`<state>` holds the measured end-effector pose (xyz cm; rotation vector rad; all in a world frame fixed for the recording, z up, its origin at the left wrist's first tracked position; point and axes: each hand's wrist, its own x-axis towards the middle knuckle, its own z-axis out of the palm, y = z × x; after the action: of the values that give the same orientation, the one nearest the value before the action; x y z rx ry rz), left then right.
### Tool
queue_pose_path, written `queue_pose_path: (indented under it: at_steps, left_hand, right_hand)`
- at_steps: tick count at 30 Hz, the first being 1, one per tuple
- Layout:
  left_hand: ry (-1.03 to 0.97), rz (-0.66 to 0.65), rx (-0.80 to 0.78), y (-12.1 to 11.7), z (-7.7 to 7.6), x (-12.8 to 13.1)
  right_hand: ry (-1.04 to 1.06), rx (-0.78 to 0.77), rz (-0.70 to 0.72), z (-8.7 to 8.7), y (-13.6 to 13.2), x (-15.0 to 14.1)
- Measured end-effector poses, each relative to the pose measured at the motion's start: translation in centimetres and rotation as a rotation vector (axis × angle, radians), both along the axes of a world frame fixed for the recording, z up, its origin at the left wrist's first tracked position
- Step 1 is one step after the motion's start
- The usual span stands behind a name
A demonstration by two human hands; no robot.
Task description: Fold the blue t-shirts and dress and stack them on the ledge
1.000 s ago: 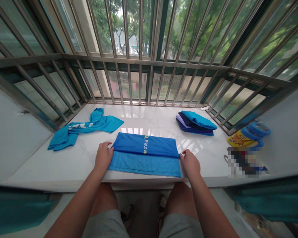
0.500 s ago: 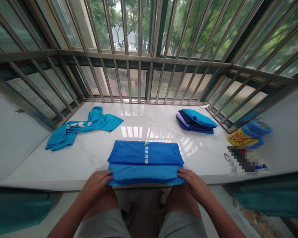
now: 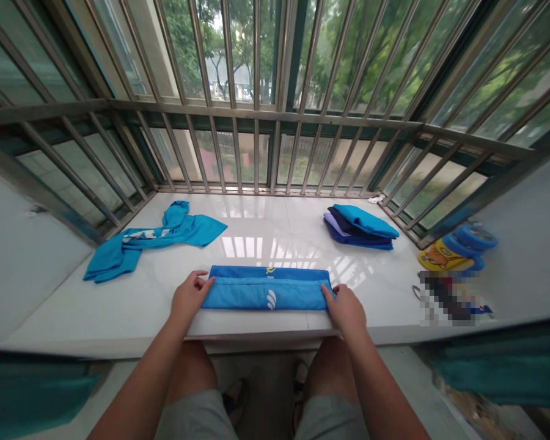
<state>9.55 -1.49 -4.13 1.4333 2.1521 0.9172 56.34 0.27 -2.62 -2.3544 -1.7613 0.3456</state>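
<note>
A blue shirt [image 3: 242,296], folded into a long narrow strip, lies near the front edge of the white sill. A lighter blue layer with a white logo covers most of it, and darker blue with a bit of yellow print shows along the far side. My left hand [image 3: 190,296] pinches the strip's left end, thumb on top. At the opposite end, my right hand [image 3: 347,308] grips the cloth between thumb and fingers. Both hands are closed on the upper layer, and some fingertips are hidden beneath it.
A crumpled teal garment [image 3: 153,238] lies on the sill [image 3: 275,214] at the left. Toward the back right sits a stack of folded clothes [image 3: 362,227]. A yellow and blue bottle [image 3: 456,249] and a blurred-out item [image 3: 449,296] are at the right. Metal bars [image 3: 256,153] line the window.
Both hands have moved away from the sill's edge, turning the near part of the shirt over onto the far part. The strip is narrower, most print is covered and a white logo shows.
</note>
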Motion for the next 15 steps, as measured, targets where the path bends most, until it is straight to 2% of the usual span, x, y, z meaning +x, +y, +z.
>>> queue_pose_path:
  at_steps: [5, 8, 12, 15]
  left_hand:
    - [-0.184, -0.003, 0.068, -0.7, -0.5, -0.7]
    - [-0.164, 0.012, 0.073, -0.8, -0.1, -0.7]
    - [-0.002, 0.048, 0.016, -0.7, 0.4, -0.1]
    - [0.134, 0.015, -0.057, -0.5, 0.6, 0.5]
  right_hand:
    - [-0.102, -0.034, 0.081, -0.6, -0.7, -1.2]
    - [-0.057, -0.076, 0.001, 0.1, 0.1, 0.6]
    - [-0.015, -0.004, -0.209, 2.8, 1.1, 4.0]
    - [0.025, 0.162, -0.289, 5.7, 1.4, 3.5]
